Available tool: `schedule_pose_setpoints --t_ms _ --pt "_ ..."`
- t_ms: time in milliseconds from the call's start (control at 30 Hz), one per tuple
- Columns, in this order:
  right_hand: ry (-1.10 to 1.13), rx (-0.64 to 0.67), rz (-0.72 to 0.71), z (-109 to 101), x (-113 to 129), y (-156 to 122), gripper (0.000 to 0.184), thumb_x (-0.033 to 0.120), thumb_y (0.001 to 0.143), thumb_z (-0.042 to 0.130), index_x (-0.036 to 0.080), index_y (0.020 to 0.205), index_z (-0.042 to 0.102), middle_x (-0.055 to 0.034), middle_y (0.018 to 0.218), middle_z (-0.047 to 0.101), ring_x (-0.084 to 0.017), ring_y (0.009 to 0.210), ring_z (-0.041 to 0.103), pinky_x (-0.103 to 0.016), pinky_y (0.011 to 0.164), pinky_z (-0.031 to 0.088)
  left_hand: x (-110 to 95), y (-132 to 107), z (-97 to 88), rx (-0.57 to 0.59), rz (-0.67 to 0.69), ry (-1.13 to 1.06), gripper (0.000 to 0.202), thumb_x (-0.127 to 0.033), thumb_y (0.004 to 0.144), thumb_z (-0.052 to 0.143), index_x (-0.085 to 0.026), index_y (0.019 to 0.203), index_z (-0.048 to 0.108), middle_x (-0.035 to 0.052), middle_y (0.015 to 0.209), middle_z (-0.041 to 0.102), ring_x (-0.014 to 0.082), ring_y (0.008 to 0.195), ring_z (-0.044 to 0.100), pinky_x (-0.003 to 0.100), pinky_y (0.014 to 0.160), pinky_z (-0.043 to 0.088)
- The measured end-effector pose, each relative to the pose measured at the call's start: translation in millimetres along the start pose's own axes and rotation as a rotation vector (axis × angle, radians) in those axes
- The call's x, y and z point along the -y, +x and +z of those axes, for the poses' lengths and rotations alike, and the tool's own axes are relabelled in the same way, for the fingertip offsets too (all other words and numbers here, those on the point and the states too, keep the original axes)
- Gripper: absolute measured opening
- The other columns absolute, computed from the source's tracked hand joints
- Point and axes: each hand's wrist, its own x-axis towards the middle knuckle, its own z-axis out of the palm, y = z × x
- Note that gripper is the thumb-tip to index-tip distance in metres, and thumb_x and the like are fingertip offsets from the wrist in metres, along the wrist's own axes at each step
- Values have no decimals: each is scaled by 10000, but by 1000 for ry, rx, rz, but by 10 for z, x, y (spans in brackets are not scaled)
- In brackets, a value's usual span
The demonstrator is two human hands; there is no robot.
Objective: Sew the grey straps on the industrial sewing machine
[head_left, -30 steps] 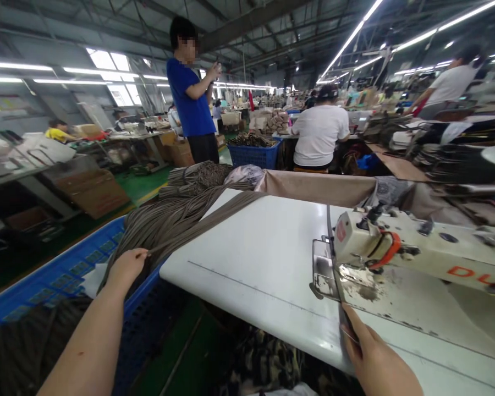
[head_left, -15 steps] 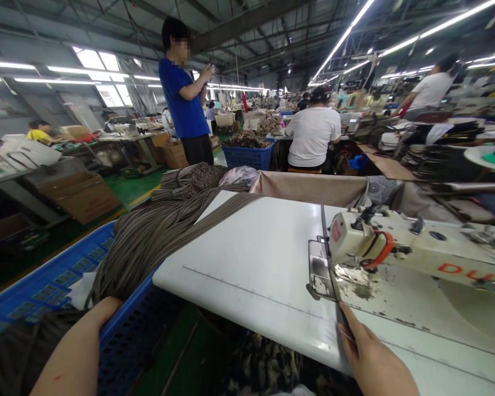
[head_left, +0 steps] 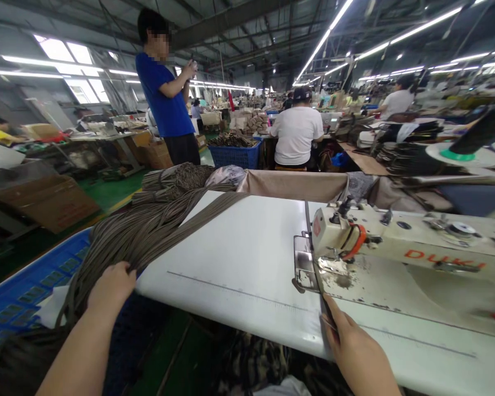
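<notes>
My right hand [head_left: 352, 341] is closed on the near end of a narrow grey-brown strap [head_left: 318, 276]. The strap runs away from me past the needle area of a sewing machine [head_left: 355, 234] and over the metal plate at its left. A thin glint shows by these fingers, too small to name. At the table's left corner, my left hand [head_left: 113, 289] has its fingers curled at the edge of a big bundle of similar straps [head_left: 148, 225]. A dark strap seems pinched there; the fingertips are partly hidden. The bundle drapes from a blue basket onto the white table [head_left: 239, 258].
The blue basket [head_left: 72, 256] stands left of the table. A fabric-lined bin [head_left: 292, 184] sits behind it. One person in a blue shirt [head_left: 163, 99] stands holding a small device; another in a white shirt [head_left: 297, 135] sits farther back. A thread spool stand [head_left: 462, 154] is at right.
My left hand has risen from beside the basket rim to the strap bundle. My right hand still holds the strap at the machine. The whole view has shifted slightly to the right.
</notes>
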Motion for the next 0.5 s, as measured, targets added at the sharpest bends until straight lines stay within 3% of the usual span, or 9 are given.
schedule_pose_setpoints --t_ms 67,167,333,500 --pt "0 0 7 -15 17 -1 444 300 1072 369 154 1473 489 -66 1052 782 -207 699 761 -310 534 565 -481 -58 24 -64 178 -111 379 -310 864 451 -106 1113 650 199 1174 660 358 1191 609 512 1086 488" --pt "15 22 32 -41 45 1 435 277 1055 401 152 1458 506 -67 1011 780 -214 703 756 -314 546 559 -1354 -296 122 -71 430 -371 312 -284 892 461 -156 1122 629 156 1237 620 303 1239 574 474 1142 461" --pt "45 98 103 -97 96 3 459 245 1027 459 169 1478 495 -59 991 769 -228 726 752 -327 595 563 -2694 -1037 359 183 809 -702 288 -206 958 468 -188 1204 616 118 1346 585 244 1287 567 457 1173 461" --pt "84 121 117 -128 108 -27 486 193 996 492 167 1481 483 -68 1025 756 -217 759 745 -307 644 558 -3587 -1673 379 345 1103 -729 417 -154 979 513 -185 1394 549 115 1482 539 240 1416 481 453 1233 411"
